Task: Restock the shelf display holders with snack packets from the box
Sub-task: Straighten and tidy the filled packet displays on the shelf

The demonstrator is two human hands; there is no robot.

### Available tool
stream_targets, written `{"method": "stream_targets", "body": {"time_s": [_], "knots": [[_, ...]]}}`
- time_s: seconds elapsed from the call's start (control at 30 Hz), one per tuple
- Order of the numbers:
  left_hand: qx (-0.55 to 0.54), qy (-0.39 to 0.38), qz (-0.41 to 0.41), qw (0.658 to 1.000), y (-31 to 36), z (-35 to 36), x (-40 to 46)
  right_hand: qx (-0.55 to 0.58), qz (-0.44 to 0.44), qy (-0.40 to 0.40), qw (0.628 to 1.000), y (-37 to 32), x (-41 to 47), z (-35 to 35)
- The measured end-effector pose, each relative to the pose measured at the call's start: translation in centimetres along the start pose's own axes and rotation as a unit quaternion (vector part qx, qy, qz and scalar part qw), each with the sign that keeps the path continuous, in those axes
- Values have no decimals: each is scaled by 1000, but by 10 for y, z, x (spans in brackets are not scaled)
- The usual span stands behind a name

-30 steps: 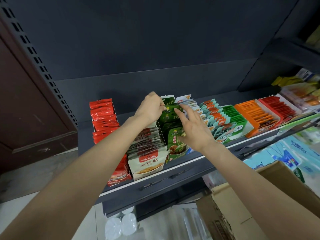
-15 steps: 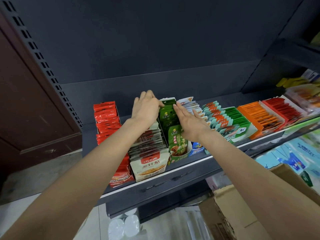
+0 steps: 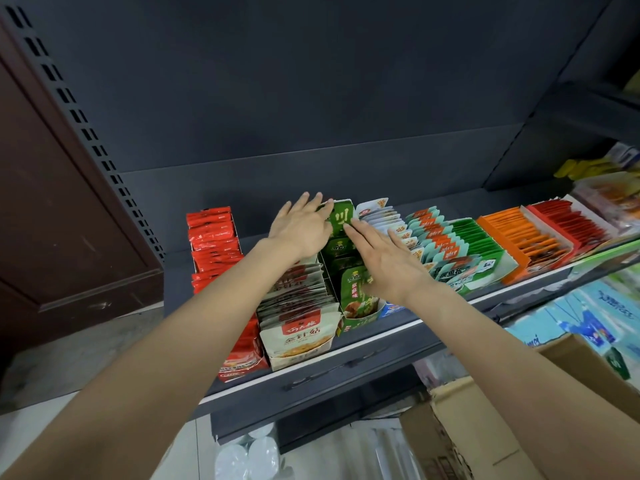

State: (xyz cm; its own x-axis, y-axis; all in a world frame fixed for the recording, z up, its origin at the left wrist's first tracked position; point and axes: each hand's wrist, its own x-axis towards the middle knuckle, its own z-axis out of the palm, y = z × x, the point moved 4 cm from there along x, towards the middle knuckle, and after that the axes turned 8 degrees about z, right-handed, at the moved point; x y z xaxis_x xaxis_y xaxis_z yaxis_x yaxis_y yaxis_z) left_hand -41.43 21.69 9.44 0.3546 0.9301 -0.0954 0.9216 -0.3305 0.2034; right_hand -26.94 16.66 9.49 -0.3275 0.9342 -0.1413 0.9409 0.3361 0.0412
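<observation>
A green display holder full of green snack packets stands on the dark shelf, between a holder of beige packets and a row of white packets. My left hand lies flat with straight fingers against the left side of the green row, fingertips at the rear green card. Over the right side of that row, my right hand rests with fingers straight, fingertips touching the same card. Neither hand holds a packet. A brown cardboard box sits at the lower right.
Red packets fill the far left holder. To the right stand teal, green, orange and red rows. Blue packages lie on the shelf below. A perforated upright and brown door flank the left.
My left hand has gone from curled over the green packets to flat with fingers spread. Both hands slid toward the back of the green row.
</observation>
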Motion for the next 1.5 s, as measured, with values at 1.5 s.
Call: {"method": "stream_targets", "body": {"time_s": [1.5], "knots": [[108, 56, 100, 988, 62, -3, -41, 70, 26, 202, 977, 20, -58, 3]]}}
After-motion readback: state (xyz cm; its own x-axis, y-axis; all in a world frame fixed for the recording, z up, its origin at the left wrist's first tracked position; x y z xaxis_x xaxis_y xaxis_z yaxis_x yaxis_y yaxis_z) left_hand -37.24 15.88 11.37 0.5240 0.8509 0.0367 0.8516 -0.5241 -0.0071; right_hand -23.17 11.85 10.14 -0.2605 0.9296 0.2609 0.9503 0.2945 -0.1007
